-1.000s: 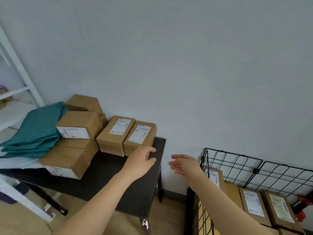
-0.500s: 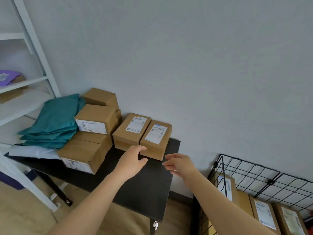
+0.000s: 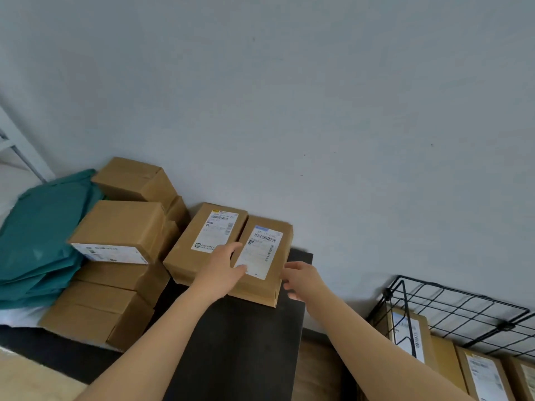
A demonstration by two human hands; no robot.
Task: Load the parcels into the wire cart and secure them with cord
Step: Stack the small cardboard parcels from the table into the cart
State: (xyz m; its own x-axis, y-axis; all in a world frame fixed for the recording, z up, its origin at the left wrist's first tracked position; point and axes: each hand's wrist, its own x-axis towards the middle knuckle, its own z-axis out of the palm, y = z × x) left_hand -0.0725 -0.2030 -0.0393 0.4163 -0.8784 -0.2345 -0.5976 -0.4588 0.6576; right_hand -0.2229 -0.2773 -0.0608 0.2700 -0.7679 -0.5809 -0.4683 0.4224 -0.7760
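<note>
Two hands flank a labelled parcel (image 3: pixel 265 256) far right on the table (image 3: pixel 246 342): the left hand (image 3: pixel 223 270) rests loose-fingered on top, the right hand (image 3: pixel 304 280) spread beside its edge, contact unclear. Several parcels (image 3: pixel 480 374) already stand in the wire cart (image 3: pixel 407 314), cut off at right; a stack (image 3: pixel 115 227) waits left, no cord visible.

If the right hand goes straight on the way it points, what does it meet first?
The right hand would likely meet the right side of the rightmost table parcel, where the left hand rests on top. Depth is unclear.
</note>
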